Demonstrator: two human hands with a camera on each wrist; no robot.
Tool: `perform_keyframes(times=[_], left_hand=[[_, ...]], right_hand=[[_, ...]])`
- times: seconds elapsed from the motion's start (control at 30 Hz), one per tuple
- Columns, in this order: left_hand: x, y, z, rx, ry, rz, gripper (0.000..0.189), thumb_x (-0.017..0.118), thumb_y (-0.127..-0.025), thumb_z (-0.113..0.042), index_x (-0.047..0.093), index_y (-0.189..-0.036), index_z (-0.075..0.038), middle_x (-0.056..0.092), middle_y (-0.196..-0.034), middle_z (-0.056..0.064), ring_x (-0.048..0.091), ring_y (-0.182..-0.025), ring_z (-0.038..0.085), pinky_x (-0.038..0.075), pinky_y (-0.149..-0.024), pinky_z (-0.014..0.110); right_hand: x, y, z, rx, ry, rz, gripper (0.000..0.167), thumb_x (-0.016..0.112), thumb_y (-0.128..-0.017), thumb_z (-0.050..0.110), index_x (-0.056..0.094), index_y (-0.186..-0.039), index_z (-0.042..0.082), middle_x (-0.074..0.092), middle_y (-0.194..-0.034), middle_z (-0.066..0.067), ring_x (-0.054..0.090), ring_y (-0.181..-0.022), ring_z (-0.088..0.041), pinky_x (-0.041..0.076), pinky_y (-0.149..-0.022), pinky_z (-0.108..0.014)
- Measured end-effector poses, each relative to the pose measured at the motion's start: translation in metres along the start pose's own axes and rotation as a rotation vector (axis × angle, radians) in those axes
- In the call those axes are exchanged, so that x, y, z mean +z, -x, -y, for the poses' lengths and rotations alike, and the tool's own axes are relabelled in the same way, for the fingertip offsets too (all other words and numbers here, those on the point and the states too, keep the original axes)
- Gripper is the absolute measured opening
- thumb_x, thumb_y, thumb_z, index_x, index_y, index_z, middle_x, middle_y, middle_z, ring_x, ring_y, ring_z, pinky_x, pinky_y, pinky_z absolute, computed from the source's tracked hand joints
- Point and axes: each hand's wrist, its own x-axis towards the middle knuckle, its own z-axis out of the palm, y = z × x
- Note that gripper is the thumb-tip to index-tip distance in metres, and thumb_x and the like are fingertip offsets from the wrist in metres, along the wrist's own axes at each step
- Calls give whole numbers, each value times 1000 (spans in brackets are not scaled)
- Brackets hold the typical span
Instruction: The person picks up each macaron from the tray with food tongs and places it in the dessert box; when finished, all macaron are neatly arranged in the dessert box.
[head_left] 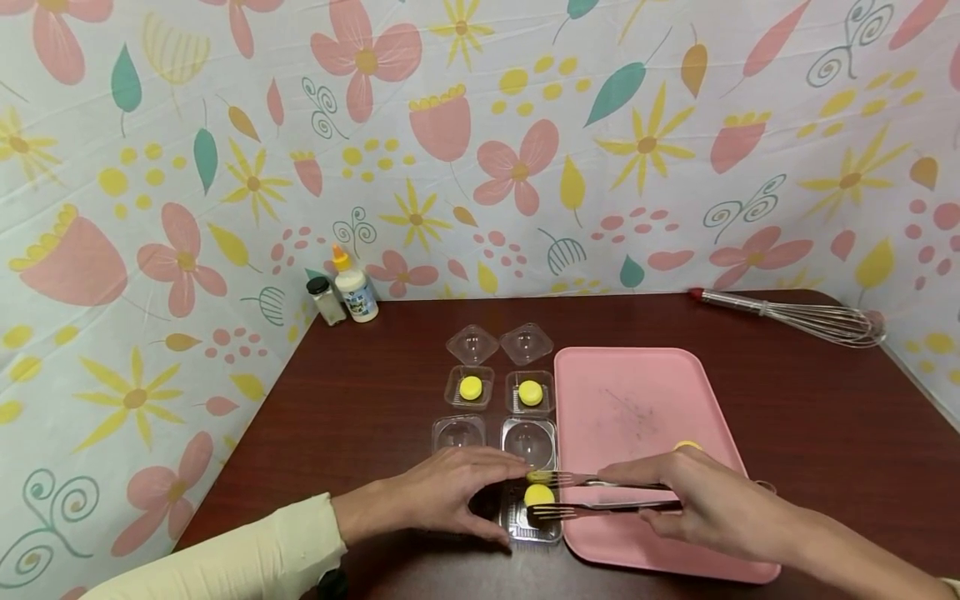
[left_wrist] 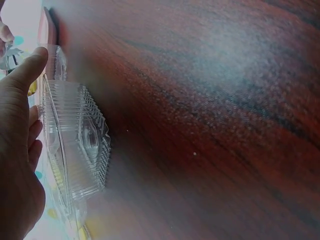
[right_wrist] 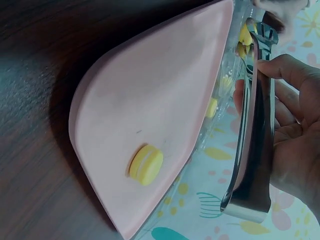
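My right hand (head_left: 723, 504) grips metal tongs (right_wrist: 257, 150) with forked ends, which reach left over the pink tray's edge. Between the tong tips is a yellow macaron (head_left: 539, 497), in or just above the front right clear plastic container (head_left: 534, 532). My left hand (head_left: 450, 492) lies beside that container with thumb and fingers spread; whether it touches it cannot be told. Beneath the left hand, another clear container (left_wrist: 75, 135) is mostly hidden in the head view. One more yellow macaron (right_wrist: 146, 165) lies on the pink tray (head_left: 622, 383), partly covered by my right hand in the head view.
Two open containers farther back hold yellow macarons (head_left: 470, 388), with their clear lids (head_left: 472, 343) tilted up behind. A whisk (head_left: 802, 317) lies at the back right. A glue bottle (head_left: 356, 287) and a small black-capped jar (head_left: 326, 302) stand at the back left corner.
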Motion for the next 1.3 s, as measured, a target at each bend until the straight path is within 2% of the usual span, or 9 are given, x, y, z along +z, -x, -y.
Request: perform_keyframes(times=[0.23, 0.37, 0.47, 0.6, 0.77, 1.03, 1.23, 1.3], left_hand=[[1, -1, -1, 8, 2, 6, 88, 84, -87, -59, 54, -156, -13, 60, -152, 1, 53, -141, 10, 41, -117, 28], [1, -1, 0, 9, 0, 6, 88, 84, -87, -59, 54, -156, -14, 60, -152, 1, 53, -141, 10, 41, -117, 28], [1, -1, 0, 9, 2, 6, 86, 83, -87, -59, 55, -155, -14, 60, -152, 1, 52, -142, 9, 40, -117, 28], [0, -1, 1, 11, 4, 1, 86, 84, -87, -58, 55, -155, -14, 61, -152, 1, 53, -141, 9, 41, -117, 28], [0, -1, 1, 12, 5, 0, 86, 84, -87, -58, 55, -155, -14, 61, -151, 1, 53, -141, 9, 41, -117, 28], [-1, -1, 2, 14, 4, 1, 85, 84, -88, -57, 55, -155, -14, 61, -151, 2, 53, -141, 10, 40, -117, 28], [-1, -1, 1, 8, -7, 7, 86, 84, -87, -60, 57, -154, -14, 60, -152, 3, 53, -142, 11, 39, -118, 28], [-1, 0, 1, 3, -13, 13, 86, 84, -87, -59, 56, -154, -14, 59, -153, 3, 52, -142, 11, 39, -119, 29]], right_hand=[[4, -2, 3, 56, -29, 49, 79, 84, -75, -13, 69, -142, 24, 71, -135, 5, 67, -121, -11, 60, -73, -25], [5, -5, 5, 47, -13, 37, 75, 82, -75, -13, 71, -141, 22, 72, -133, 3, 68, -105, -3, 53, -62, -16], [5, -7, 7, 50, -10, 36, 78, 82, -75, -14, 70, -142, 24, 72, -133, 3, 66, -95, 0, 49, -58, -13], [3, -8, 9, 84, -3, 49, 82, 84, -73, -14, 69, -143, 26, 72, -134, 5, 69, -104, -3, 52, -60, -17], [2, -9, 11, 118, 21, 63, 76, 85, -73, -12, 72, -140, 21, 71, -134, 6, 70, -112, -9, 58, -68, -23], [1, -9, 10, 114, 51, 50, 70, 84, -74, -9, 73, -137, 21, 72, -132, 7, 69, -110, -5, 57, -69, -25], [-5, -5, 9, 55, 80, 17, 77, 88, -71, -7, 71, -139, 22, 72, -133, 7, 68, -119, -10, 58, -78, -26], [-10, -3, 7, 43, 71, 5, 80, 86, -70, -10, 70, -142, 21, 71, -134, 6, 67, -116, -7, 57, -74, -24]])
